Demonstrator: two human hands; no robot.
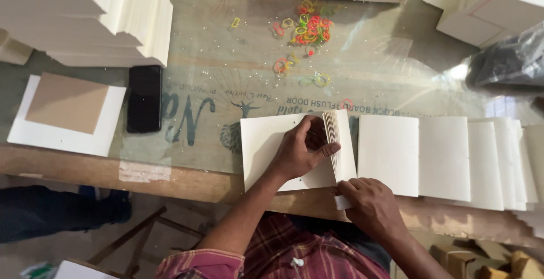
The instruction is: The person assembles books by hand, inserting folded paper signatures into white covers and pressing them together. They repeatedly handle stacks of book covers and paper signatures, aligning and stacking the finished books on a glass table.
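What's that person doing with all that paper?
A person is flipping through a cream booklet of blank pages at a table's edge. The left hand presses on the open pages, fingers tucked into the upright bunch of leaves. The right hand pinches the bunch's near corner. More booklets lie overlapped in a row to the right, and coloured rubber bands are scattered behind.

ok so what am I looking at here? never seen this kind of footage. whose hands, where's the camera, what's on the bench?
There is no machine: one head-worn camera looks down at a person's own bare hands. The left hand presses flat on an open cream paper booklet and props up its fanned pages. The right hand pinches the lower edge of those pages. More paper bundles lie overlapped to the right. On the glass-topped table are a black phone, coloured rubber bands, tall paper stacks and a brown card on a white sheet.
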